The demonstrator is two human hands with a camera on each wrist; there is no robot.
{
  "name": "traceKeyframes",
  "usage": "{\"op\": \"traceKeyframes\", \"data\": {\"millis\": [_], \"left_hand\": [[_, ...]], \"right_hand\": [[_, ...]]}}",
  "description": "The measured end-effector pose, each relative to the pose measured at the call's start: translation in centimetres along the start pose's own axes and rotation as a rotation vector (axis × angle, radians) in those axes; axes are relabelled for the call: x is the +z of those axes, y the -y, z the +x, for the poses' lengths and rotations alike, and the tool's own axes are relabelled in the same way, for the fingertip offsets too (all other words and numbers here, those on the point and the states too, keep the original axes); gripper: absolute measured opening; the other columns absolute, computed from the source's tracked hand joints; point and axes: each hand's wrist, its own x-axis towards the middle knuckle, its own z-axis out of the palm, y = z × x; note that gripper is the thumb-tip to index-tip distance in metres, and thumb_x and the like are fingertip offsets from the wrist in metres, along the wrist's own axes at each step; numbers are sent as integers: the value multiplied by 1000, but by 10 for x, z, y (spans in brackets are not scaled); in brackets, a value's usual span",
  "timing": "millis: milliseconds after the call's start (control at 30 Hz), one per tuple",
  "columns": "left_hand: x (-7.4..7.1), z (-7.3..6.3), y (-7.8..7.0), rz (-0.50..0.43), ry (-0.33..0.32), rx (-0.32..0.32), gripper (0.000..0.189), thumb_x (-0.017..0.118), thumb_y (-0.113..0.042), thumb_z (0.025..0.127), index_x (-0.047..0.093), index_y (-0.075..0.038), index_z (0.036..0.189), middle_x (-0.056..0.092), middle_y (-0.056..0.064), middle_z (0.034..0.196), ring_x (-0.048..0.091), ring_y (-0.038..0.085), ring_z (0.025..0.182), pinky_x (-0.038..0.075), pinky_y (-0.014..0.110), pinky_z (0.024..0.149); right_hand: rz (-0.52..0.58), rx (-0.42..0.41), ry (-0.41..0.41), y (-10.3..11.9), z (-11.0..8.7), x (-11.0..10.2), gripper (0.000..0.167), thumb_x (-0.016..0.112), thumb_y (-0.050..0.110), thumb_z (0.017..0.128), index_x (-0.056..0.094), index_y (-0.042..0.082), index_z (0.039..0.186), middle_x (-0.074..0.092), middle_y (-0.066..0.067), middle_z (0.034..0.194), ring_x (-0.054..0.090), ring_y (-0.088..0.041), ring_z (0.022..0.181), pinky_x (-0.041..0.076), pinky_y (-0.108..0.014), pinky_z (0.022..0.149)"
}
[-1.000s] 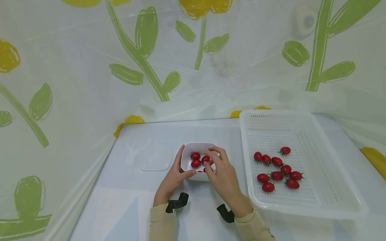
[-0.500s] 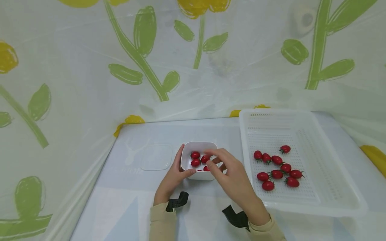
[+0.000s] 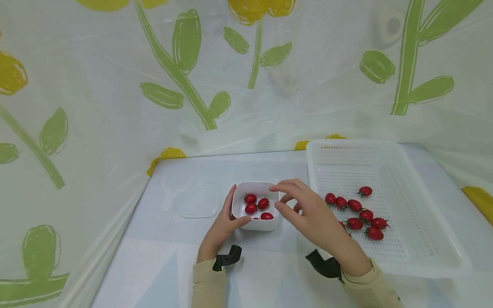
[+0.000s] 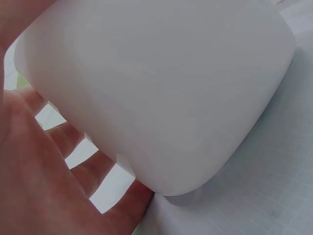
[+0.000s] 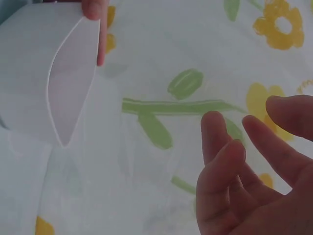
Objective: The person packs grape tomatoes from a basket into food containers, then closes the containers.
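Note:
A small white square box stands on the table with several red cherry tomatoes inside. My left hand grips its left side, thumb over the near rim and fingers along the outer wall; the left wrist view shows those fingers against the white wall. Just right of the box, my right hand hovers with loosely bent fingers and holds nothing. In the right wrist view its fingers are spread apart, away from the box. The near wall partly hides one tomato.
To the right stands a large white perforated basket with several cherry tomatoes in its left half. My right hand and wrist cover part of its near-left edge. A clear flat lid lies left of the box. A flower-printed sheet hangs behind the table.
My right hand has drawn back from over the box to the right, toward the basket. A tomato at the box's near right is now in fuller view. My left hand stays on the box.

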Motion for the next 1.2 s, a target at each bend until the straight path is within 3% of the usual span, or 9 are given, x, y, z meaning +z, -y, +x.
{"op": "traceKeyframes", "data": {"millis": [200,333,500,767,1000,1200], "left_hand": [[3,1,3,-25,9,12,91,69,-25,78,5,-35,142,12,-4,147,19,26,130,34,44,96],[5,2,4,-51,22,26,91,68,-22,78,4,-34,142,11,-5,147,17,25,131,28,45,99],[6,4,4,-54,26,20,92,69,-22,78,5,-35,142,12,-6,146,17,24,131,30,43,99],[7,4,3,-20,15,19,92,69,-25,78,5,-35,142,13,-6,146,20,25,130,32,43,97],[1,5,3,-7,1,-1,90,69,-23,78,6,-39,141,15,-9,145,21,23,129,33,41,97],[-3,8,10,-7,-24,-17,88,68,-18,79,9,-44,139,18,-12,143,24,21,128,34,40,96]], "right_hand": [[-100,30,62,-16,2,-25,32,60,26,86,55,24,117,48,10,117,53,-2,81,48,-23,62],[-134,90,113,-37,4,-47,32,55,32,88,53,25,118,48,8,117,55,-7,85,47,-26,63],[-180,148,156,-67,4,-73,35,53,34,89,51,22,121,47,1,119,56,-14,89,48,-32,66],[-152,343,268,-121,0,-109,50,53,36,88,40,13,131,41,-12,127,53,-27,96,48,-35,65],[-143,451,342,-164,-1,-123,60,53,41,87,34,6,134,40,-22,126,57,-27,89,48,-38,68],[-98,529,401,-190,-4,-124,58,53,29,89,31,0,134,36,-28,127,56,-24,85,48,-33,65]]}}
